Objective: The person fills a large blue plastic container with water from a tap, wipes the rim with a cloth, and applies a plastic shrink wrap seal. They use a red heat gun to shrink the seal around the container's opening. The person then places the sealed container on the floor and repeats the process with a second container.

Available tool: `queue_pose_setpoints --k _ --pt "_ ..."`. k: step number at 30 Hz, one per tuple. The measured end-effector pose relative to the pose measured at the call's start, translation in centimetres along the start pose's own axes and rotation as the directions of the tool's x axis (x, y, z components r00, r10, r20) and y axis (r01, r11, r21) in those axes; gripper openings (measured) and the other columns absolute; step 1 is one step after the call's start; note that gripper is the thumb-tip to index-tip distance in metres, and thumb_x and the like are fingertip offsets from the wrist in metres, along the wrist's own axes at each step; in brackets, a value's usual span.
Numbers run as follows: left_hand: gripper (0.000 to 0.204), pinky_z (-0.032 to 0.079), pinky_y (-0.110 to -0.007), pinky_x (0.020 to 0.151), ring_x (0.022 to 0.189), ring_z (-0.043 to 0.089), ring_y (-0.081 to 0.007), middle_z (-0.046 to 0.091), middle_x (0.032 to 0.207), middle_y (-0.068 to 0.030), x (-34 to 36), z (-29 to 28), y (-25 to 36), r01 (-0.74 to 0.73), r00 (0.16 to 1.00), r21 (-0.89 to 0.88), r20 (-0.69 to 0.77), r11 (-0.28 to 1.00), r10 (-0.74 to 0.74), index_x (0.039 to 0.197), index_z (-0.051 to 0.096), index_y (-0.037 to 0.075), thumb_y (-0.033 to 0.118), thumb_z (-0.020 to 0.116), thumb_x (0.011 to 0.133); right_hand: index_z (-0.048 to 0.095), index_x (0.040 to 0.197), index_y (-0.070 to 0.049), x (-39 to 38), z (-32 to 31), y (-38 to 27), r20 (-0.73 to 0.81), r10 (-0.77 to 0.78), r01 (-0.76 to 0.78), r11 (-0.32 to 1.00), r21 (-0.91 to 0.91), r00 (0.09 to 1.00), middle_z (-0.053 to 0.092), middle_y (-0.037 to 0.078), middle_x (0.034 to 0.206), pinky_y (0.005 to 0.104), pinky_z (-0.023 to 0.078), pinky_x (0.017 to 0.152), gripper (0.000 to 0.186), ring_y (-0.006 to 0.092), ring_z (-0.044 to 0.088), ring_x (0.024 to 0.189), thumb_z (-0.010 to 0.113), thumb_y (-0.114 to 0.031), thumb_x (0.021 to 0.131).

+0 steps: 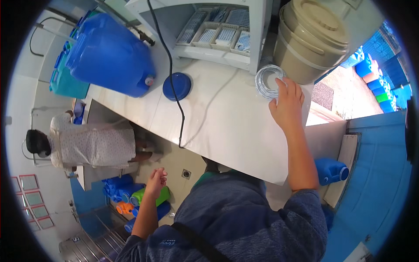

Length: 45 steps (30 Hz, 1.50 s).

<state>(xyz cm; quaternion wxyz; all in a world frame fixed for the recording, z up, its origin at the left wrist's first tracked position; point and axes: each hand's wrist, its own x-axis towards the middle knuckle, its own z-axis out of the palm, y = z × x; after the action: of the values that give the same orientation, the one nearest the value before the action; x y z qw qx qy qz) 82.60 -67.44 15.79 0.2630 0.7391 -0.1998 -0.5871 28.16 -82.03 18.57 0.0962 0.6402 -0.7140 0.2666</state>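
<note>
My right hand (290,102) reaches over the white counter, with thumb and fingers at the near right edge of a clear, whitish ring-shaped roll (261,84). The thumb is at the rim and a fingertip lies over the ring. The roll rests on the counter beside a large beige lidded bucket (301,52). My left hand (156,182) hangs in the air over the floor, away from the counter, its fingers curled with nothing visible in them. A round blue lid (177,86) lies on the counter to the left of the roll.
A blue jug (111,56) with a tap stands at the counter's left. A black cable (171,74) hangs across the counter. White shelving (196,52) holds small baskets. A person (94,142) bends at the left. Jugs (152,196) sit on the floor, another (329,171) at right.
</note>
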Motion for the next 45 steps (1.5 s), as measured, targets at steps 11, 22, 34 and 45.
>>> queue_pose_setpoints --k 11,22,34,45 --pt "0.03 0.041 -0.027 0.049 0.061 0.053 -0.0109 0.062 0.083 -0.0004 -3.2 -8.0 -14.9 0.222 0.948 -0.123 -0.207 0.967 -0.244 0.107 0.058 0.011 0.039 0.063 0.102 0.061 0.122 -0.002 -0.1 0.9 -1.1 0.117 0.21 -0.238 0.909 0.342 0.971 0.067 0.018 0.114 0.047 0.044 0.099 0.037 0.0351 0.058 0.114 0.072 -0.024 0.094" --pt "0.036 0.047 -0.027 0.055 0.066 0.057 -0.0129 0.064 0.089 -0.0056 -0.4 -11.7 -15.9 0.154 0.977 0.164 -0.174 0.974 -0.125 0.12 0.06 0.003 0.032 0.066 0.1 0.058 0.125 0.002 8.6 9.6 -0.5 0.203 0.549 -0.557 0.618 0.555 0.811 0.066 0.026 0.118 0.0465 0.049 0.094 0.043 0.0401 0.065 0.11 0.066 -0.03 0.097" --pt "0.063 0.056 -0.037 0.083 0.091 0.071 -0.025 0.072 0.11 -0.0198 -1.2 -11.0 -17.0 0.089 0.991 0.605 -0.137 0.791 -0.007 0.132 0.056 -0.006 0.043 0.07 0.095 0.061 0.125 -0.003 6.2 9.4 0.0 -0.065 0.524 -0.436 0.765 0.474 0.849 0.068 0.022 0.115 0.0475 0.051 0.094 0.052 0.0386 0.066 0.109 0.075 -0.04 0.091" --pt "0.06 0.055 -0.034 0.079 0.09 0.068 -0.0204 0.071 0.106 -0.0157 -6.5 -5.7 -20.7 0.186 0.975 0.432 -0.192 0.883 -0.112 0.135 0.053 -0.004 0.037 0.071 0.095 0.057 0.138 -0.003 3.8 6.4 -0.1 -0.1 -0.023 0.011 0.994 -0.113 0.995 0.049 0.028 0.139 0.0497 0.052 0.094 0.057 0.0404 0.052 0.126 0.076 -0.027 0.091"
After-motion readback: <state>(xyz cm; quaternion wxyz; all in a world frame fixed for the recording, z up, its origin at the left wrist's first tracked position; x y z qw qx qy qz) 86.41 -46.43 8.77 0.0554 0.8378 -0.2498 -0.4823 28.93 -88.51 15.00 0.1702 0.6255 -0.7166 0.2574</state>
